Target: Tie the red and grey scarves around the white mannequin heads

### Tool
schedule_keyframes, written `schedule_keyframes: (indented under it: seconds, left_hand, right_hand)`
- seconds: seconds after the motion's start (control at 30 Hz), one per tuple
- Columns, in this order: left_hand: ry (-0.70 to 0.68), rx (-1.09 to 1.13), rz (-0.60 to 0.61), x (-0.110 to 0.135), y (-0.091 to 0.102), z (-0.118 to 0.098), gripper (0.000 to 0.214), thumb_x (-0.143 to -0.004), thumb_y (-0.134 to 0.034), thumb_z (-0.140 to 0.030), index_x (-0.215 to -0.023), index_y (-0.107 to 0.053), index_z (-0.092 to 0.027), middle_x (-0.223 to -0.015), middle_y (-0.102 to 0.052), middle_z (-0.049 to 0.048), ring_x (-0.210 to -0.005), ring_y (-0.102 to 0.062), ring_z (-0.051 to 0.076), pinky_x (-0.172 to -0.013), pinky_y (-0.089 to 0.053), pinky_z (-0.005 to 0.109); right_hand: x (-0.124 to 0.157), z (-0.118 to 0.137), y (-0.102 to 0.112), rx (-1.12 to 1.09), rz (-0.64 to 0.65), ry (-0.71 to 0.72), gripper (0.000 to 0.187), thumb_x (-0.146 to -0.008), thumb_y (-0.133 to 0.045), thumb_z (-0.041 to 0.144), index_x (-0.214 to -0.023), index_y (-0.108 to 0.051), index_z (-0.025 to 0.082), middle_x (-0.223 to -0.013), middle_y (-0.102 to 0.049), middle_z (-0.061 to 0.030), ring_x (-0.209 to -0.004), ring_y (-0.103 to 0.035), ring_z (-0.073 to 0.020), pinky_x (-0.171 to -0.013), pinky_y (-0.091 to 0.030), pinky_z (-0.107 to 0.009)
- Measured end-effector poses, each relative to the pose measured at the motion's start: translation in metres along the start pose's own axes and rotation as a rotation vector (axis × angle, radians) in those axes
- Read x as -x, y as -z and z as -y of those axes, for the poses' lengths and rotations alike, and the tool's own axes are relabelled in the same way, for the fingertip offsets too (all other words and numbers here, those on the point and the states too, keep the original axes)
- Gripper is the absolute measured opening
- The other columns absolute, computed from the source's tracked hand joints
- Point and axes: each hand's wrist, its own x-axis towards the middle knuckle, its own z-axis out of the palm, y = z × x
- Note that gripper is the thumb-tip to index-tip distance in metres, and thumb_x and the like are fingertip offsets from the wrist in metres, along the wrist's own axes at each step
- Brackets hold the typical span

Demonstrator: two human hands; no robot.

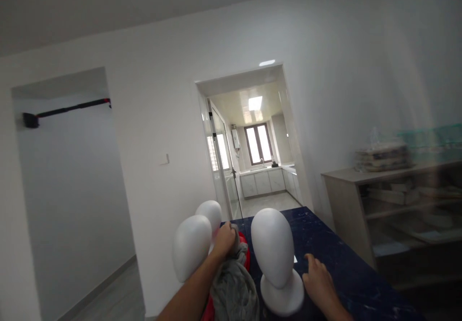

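Observation:
My left hand (224, 240) reaches across to the far part of a grey cloth (236, 282), its fingers closed on the fabric. The cloth lies bunched on the dark blue table, with red fabric (247, 252) showing beneath and beside it. Just right of it, a white mannequin head (273, 249) stands upright on its round base. Beside that base is my right hand (319, 280), fingers partly extended and holding nothing visible; whether it touches the base I cannot tell. Left of my left forearm are two more mannequin heads, a nearer one (191, 246) and a farther one (209, 212).
The dark blue marbled table (346, 268) stretches toward a doorway into a kitchen. A wooden shelf unit (342, 200) holding boxes and papers stands at the right, with a tissue pack (382, 156) on top. A black bar (74, 108) spans the left alcove.

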Motion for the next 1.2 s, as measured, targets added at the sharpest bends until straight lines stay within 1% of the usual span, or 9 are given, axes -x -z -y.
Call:
schedule_keyframes:
  seconds: [0.17, 0.33, 0.5, 0.57, 0.7, 0.87, 0.97, 1.03, 1.2]
  left_hand:
    - [0.045, 0.315, 0.066, -0.003, 0.054, -0.028, 0.024, -0.100, -0.046, -0.022, -0.101, -0.068, -0.014, -0.084, -0.072, 0.0041, -0.072, -0.065, 0.015, -0.072, -0.054, 0.027]
    - [0.003, 0.616, 0.230, 0.026, 0.125, -0.055, 0.036, -0.092, -0.047, -0.028, -0.118, -0.069, -0.015, -0.075, -0.067, -0.0016, -0.043, -0.034, 0.005, -0.049, -0.043, 0.020]
    - [-0.083, 0.972, 0.390, 0.063, 0.195, -0.069, 0.054, -0.086, -0.064, -0.023, -0.139, -0.062, -0.017, -0.100, -0.078, 0.0060, -0.043, -0.032, 0.002, -0.046, -0.040, 0.018]
    - [-0.141, 1.026, 0.470, 0.071, 0.216, -0.074, 0.052, -0.087, -0.071, -0.024, -0.138, -0.064, -0.019, -0.109, -0.078, 0.0086, -0.043, -0.030, 0.000, -0.044, -0.039, 0.017]
    - [-0.284, 1.021, 0.620, 0.075, 0.241, -0.089, 0.044, -0.090, -0.074, -0.026, -0.134, -0.068, -0.021, -0.114, -0.077, 0.0083, -0.043, -0.026, -0.002, -0.042, -0.039, 0.016]
    - [-0.472, 0.869, 0.790, 0.077, 0.258, -0.116, 0.050, -0.091, -0.074, -0.028, -0.140, -0.063, -0.025, -0.120, -0.077, 0.0093, -0.041, -0.029, -0.002, -0.039, -0.031, 0.016]
    - [-0.544, 0.591, 0.806, 0.082, 0.273, -0.126, 0.057, -0.086, -0.077, -0.027, -0.142, -0.062, -0.028, -0.110, -0.078, 0.0050, -0.043, -0.040, 0.002, -0.039, -0.033, 0.018]
    - [-0.565, 0.403, 0.709, 0.082, 0.286, -0.127, 0.056, -0.084, -0.074, -0.024, -0.139, -0.065, -0.029, -0.092, -0.076, -0.0013, -0.045, -0.044, 0.005, -0.041, -0.035, 0.018]
    - [-0.613, 0.145, 0.321, 0.068, 0.319, -0.102, 0.039, -0.085, -0.065, -0.026, -0.123, -0.076, -0.026, -0.088, -0.076, -0.0005, -0.074, -0.065, 0.014, -0.065, -0.048, 0.023]
  right_hand:
    - [-0.001, 0.001, 0.008, -0.118, -0.010, -0.061, 0.057, -0.085, -0.043, 0.008, -0.139, -0.060, 0.008, -0.123, -0.073, -0.0191, -0.120, -0.066, -0.0310, -0.101, -0.046, -0.037]
    - [-0.003, -0.001, 0.029, -0.289, -0.190, -0.053, 0.048, -0.085, -0.040, 0.011, -0.128, -0.063, 0.009, -0.120, -0.071, -0.0186, -0.116, -0.065, -0.0297, -0.102, -0.046, -0.037]
    - [0.010, 0.027, 0.105, -0.497, -0.651, 0.004, 0.029, -0.093, -0.046, 0.030, -0.113, -0.062, 0.016, -0.107, -0.067, -0.0150, -0.102, -0.063, -0.0307, -0.096, -0.048, -0.045]
    - [0.027, 0.058, 0.142, -0.612, -0.691, 0.083, 0.025, -0.094, -0.054, 0.039, -0.108, -0.063, 0.021, -0.100, -0.067, -0.0092, -0.093, -0.063, -0.0278, -0.087, -0.051, -0.042]
    - [0.061, 0.145, 0.189, -0.807, -0.317, 0.435, 0.025, -0.100, -0.056, 0.043, -0.115, -0.067, 0.026, -0.109, -0.073, -0.0070, -0.101, -0.068, -0.0249, -0.091, -0.053, -0.040]
    - [0.060, 0.229, 0.199, -1.092, 0.062, 0.471, 0.084, -0.084, -0.080, 0.041, -0.157, -0.040, 0.031, -0.145, -0.066, -0.0094, -0.130, -0.063, -0.0286, -0.106, -0.052, -0.045]
    - [0.046, 0.242, 0.203, -1.174, 0.432, 0.450, 0.057, -0.081, -0.082, 0.038, -0.133, -0.063, 0.024, -0.099, -0.079, -0.0028, -0.090, -0.074, -0.0234, -0.083, -0.058, -0.037]
    - [0.038, 0.237, 0.210, -1.128, 0.661, 0.465, 0.034, -0.083, -0.079, 0.038, -0.111, -0.071, 0.020, -0.068, -0.069, 0.0039, -0.062, -0.067, -0.0171, -0.068, -0.057, -0.033]
    - [0.021, 0.204, 0.244, -1.001, 0.867, 0.493, 0.024, -0.084, -0.078, 0.039, -0.096, -0.070, 0.020, -0.050, -0.050, 0.0116, -0.043, -0.046, -0.0085, -0.065, -0.061, -0.034]
